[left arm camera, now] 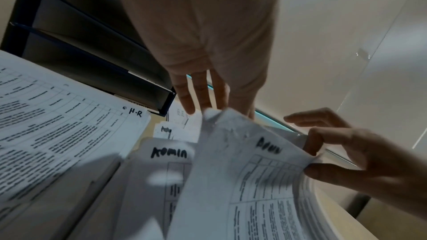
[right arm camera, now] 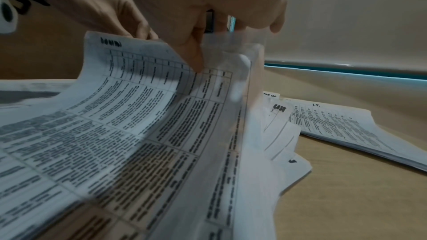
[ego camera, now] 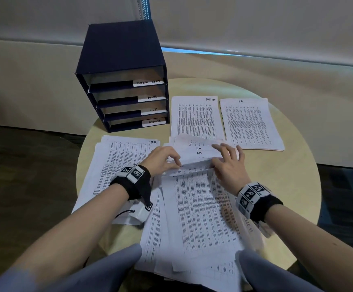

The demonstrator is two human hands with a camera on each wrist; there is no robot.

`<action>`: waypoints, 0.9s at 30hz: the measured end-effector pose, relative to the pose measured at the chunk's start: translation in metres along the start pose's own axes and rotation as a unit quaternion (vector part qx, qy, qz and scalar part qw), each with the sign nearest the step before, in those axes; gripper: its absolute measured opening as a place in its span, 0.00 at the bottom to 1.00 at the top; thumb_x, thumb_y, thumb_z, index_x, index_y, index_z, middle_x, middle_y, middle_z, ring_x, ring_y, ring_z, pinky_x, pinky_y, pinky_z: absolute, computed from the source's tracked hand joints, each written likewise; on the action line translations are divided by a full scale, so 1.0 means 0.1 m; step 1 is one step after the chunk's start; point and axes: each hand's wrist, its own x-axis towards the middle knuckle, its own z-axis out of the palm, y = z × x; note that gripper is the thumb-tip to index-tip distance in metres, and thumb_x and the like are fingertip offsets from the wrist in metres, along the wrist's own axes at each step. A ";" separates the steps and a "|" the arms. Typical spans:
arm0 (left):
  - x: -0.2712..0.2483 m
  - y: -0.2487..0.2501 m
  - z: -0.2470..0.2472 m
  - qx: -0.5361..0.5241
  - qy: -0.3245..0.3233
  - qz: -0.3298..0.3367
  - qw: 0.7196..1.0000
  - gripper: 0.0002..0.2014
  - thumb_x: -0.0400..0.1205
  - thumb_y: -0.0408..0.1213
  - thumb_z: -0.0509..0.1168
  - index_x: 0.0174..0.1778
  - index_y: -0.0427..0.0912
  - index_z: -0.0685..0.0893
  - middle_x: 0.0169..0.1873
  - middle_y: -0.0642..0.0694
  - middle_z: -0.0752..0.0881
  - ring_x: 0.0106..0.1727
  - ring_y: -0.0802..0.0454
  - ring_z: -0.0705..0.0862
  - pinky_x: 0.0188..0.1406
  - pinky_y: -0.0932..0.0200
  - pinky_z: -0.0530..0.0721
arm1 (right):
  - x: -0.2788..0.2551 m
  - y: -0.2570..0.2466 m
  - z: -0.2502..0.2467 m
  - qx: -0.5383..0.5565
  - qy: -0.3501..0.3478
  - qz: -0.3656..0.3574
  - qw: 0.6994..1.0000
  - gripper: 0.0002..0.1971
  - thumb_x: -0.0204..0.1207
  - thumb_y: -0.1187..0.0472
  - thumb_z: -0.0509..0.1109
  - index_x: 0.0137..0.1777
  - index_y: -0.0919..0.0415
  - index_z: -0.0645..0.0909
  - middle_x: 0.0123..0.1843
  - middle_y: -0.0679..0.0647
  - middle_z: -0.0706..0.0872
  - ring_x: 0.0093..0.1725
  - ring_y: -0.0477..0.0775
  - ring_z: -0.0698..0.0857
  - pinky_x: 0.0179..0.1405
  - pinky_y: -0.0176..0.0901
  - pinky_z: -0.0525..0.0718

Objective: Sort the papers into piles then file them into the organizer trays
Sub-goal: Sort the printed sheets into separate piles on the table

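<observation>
A loose unsorted stack of printed sheets (ego camera: pixel 194 211) lies in front of me on the round table (ego camera: pixel 293 186). Both hands lift the far edge of its top sheet (left arm camera: pixel 258 167), marked ADMIN. My left hand (ego camera: pixel 172 161) pinches the left part of that edge. My right hand (ego camera: pixel 224 159) pinches the right part, thumb in front, fingers spread behind. Another ADMIN sheet (left arm camera: pixel 168 154) lies beneath. Sorted piles lie flat: H-R (ego camera: pixel 120 163), TASK LIST (ego camera: pixel 196 116), I.T. (ego camera: pixel 251 123). The dark blue organizer (ego camera: pixel 120 51) stands at the back left with four labelled trays.
The trays read TASK LIST (ego camera: pixel 148 82), H.R. (ego camera: pixel 152 98), I.T. (ego camera: pixel 154 110) and ADMIN (ego camera: pixel 155 122) from top to bottom. Bare tabletop shows to the right of the stack. My knees (ego camera: pixel 116 268) sit at the table's near edge. A wall runs behind.
</observation>
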 end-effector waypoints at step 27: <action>-0.15 0.01 -0.05 -0.099 -0.020 -0.053 0.993 0.03 0.75 0.32 0.75 0.43 0.40 0.91 0.40 0.49 0.90 0.43 0.58 0.86 0.50 0.65 0.83 | -0.18 0.05 -0.04 0.041 -0.023 -0.015 0.999 0.05 0.65 0.63 0.74 0.38 0.54 0.82 0.60 0.57 0.82 0.63 0.63 0.78 0.66 0.75 0.65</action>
